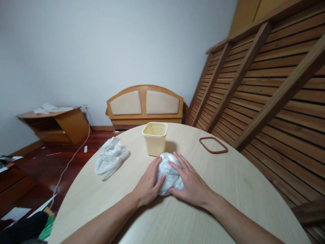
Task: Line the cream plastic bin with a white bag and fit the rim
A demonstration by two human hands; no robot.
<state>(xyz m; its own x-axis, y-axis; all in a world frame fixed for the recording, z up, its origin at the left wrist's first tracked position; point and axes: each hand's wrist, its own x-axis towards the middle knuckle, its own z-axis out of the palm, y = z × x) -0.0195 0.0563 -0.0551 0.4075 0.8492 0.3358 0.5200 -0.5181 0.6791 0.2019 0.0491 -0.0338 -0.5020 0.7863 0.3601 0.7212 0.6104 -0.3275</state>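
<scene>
On table [233,179], left hand [147,183], right hand [190,183] clasp white bundle [168,173]; yellow bin [155,144] at its eleven o'clock, crumpled bag [111,158] at ten, brown ring [220,152] at two.

1. Straight ahead: blocked by the cream bin [154,145], upright just beyond the bundled white bag [169,174]; its open mouth was reachable from above.
2. Left: bare table [243,200] lay between the left hand [148,181] and the crumpled bag [110,159], which obstructed farther out.
3. Right: broad passage beside the right hand [191,181]; a low brown ring [220,152] lay farther off.
4. Beyond the right edge, a slatted wooden panel [279,101] limited outward reach.
</scene>
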